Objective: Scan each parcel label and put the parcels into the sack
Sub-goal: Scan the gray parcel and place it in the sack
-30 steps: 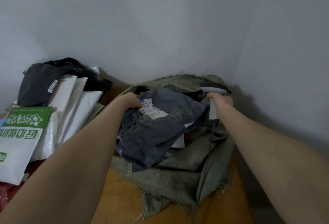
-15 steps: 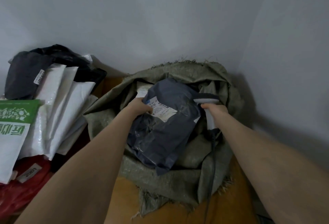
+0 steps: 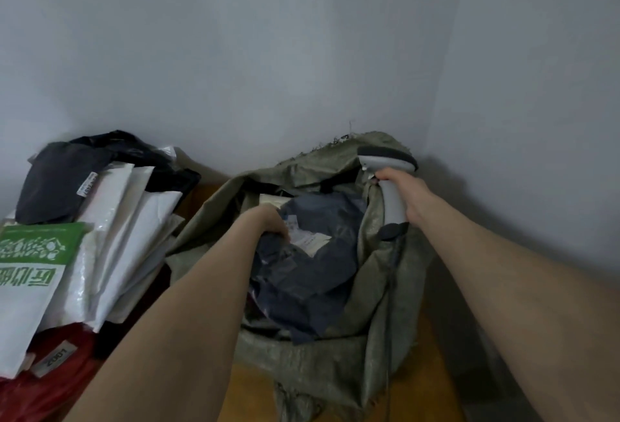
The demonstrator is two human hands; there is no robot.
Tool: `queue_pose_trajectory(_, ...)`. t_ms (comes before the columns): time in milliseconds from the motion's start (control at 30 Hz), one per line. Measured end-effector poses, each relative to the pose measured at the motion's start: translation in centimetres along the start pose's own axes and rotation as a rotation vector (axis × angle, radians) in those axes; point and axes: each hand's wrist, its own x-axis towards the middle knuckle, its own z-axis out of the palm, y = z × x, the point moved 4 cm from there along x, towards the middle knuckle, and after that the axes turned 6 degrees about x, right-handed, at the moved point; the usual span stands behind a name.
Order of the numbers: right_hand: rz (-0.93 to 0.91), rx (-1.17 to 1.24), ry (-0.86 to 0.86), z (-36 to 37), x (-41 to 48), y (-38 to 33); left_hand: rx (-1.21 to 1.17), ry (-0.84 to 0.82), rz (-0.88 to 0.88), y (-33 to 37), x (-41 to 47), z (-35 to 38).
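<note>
You are looking down at an olive-green woven sack [image 3: 335, 364] that stands open in a corner, on a wooden surface [image 3: 248, 394] against a pale grey wall [image 3: 268, 52]. Inside the sack, a dark grey plastic parcel [image 3: 312, 274] lies tilted across the opening and fills most of it, its lower corner close to the sack's near rim. A white shipping label [image 3: 310, 238] faces up on the parcel's upper part. A pale item [image 3: 271, 200] shows deeper in the sack, behind the parcel's far edge; it is too hidden to identify. Your left hand [image 3: 268, 222] reaches into the sack from its left side, fingers curled over the parcel's upper left edge and gripping it, just beside the label. Your right hand [image 3: 407, 193] is at the sack's far right rim, wrapped closed around the handle of a grey barcode scanner [image 3: 391, 200], whose dark-topped head rises above the rim. Its cable [image 3: 391, 287] hangs down the sack's right side. To the left of the sack sits a pile of other parcels: a black parcel [image 3: 57, 186] at the back, several white mailers [image 3: 124, 220] leaning toward the sack, a green-and-white parcel [image 3: 30, 274] farthest left, and a red parcel [image 3: 60, 384] beneath them.
</note>
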Motion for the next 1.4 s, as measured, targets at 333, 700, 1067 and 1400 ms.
queue_pose_trajectory(333,0.102,0.022,-0.147,0.1,-1.4,1.6,-0.917,0.315,-0.002,2.5,0.7,4.0)
queue_pose_trajectory(700,0.061,0.06,0.055,1.1,-0.7,6.3,-0.437,-0.119,0.09,2.4,0.9,10.7)
queue_pose_trajectory(1067,-0.043,-0.1,0.07,8.4,0.1,6.5,-0.612,0.164,-0.03,-4.7,2.9,6.7)
queue_pose_trajectory(1400,-0.419,-0.913,0.307,8.5,-2.3,3.7,0.022,0.204,-0.027,-2.3,1.7,7.7)
